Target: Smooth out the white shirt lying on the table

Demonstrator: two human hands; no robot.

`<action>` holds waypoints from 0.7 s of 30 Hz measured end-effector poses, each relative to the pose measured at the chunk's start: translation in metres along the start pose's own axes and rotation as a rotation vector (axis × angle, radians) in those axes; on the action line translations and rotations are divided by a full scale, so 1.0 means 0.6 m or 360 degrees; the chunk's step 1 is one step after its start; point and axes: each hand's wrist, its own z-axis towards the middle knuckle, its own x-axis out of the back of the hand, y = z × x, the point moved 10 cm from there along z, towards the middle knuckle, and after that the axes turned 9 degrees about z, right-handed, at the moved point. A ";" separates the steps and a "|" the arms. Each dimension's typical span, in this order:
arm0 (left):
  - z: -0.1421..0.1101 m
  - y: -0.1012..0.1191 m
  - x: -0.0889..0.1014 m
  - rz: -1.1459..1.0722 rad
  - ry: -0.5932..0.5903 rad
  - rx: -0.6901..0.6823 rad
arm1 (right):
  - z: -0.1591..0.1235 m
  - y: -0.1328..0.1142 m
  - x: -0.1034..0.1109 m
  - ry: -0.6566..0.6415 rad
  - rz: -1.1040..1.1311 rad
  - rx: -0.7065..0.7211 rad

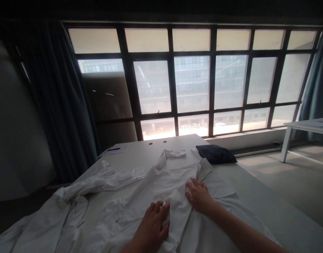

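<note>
Resting on the white garment, the fingers of the right hand are spread, slightly bent and loose. Closer in and to their left, the fingers of the left hand curl down onto the same fabric, with the thumb apart from the forefinger; whether they pinch any cloth, I cannot tell. The garment lies creased beneath both sets of fingers and runs on beyond them to a narrow strip. More white fabric spreads just right of the right fingers. Beyond these, a little rightward, a dark bundle sits near the edge of the table. Left of the left fingers, well apart from them, a second white garment lies rumpled. Farther out, ahead and left of the fingers, a pen lies on a sheet of paper. Beyond everything stand black-framed windows, with a dark curtain to the fingers' left and another white table far to their right.
</note>
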 end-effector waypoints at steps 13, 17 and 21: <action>0.003 0.017 0.018 0.0096 -0.0206 0.0018 | 0.045 0.122 0.037 -0.0223 0.0330 -0.0024; 0.006 0.025 0.028 0.0116 -0.0228 -0.0005 | 0.055 0.128 0.052 -0.0192 0.0380 0.0010; 0.007 0.027 0.035 0.0109 -0.0222 0.0009 | 0.054 0.146 0.056 0.0010 0.0271 -0.0090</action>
